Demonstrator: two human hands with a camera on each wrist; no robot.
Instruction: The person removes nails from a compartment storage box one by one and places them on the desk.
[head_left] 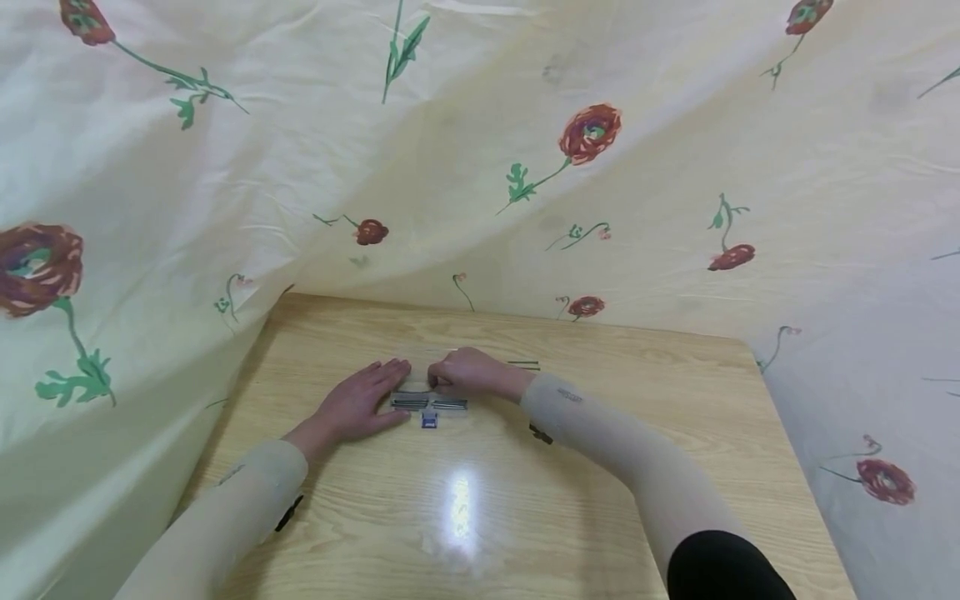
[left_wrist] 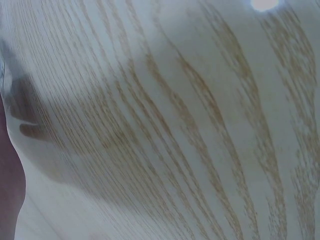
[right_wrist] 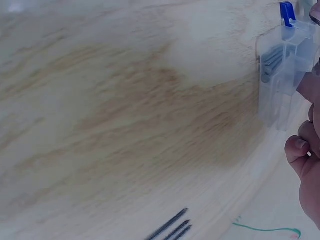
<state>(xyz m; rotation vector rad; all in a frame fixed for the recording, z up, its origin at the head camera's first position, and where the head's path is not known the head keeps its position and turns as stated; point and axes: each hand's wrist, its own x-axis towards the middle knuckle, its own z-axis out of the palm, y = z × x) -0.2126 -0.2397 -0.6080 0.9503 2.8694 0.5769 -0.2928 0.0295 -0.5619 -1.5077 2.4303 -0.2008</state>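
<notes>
A small clear plastic box [head_left: 429, 402] lies on the wooden table, with thin dark metal rods like nails in its compartments and a blue clip [head_left: 429, 421] at its near side. My left hand [head_left: 362, 402] rests flat at the box's left side, fingers stretched and thumb along its near left corner. Bent over the back right of the box is my right hand [head_left: 472, 372], its fingertips close at the box's edge. In the right wrist view the curled fingers [right_wrist: 310, 92] overlap the box wall; I cannot tell what they pinch.
Several loose dark pointed rods [right_wrist: 172, 227] lie on the wooden table [head_left: 637, 400], right of the right hand. A flowered cloth [head_left: 480, 167] hangs behind the table and down both sides. Light glares off the tabletop in front of the box.
</notes>
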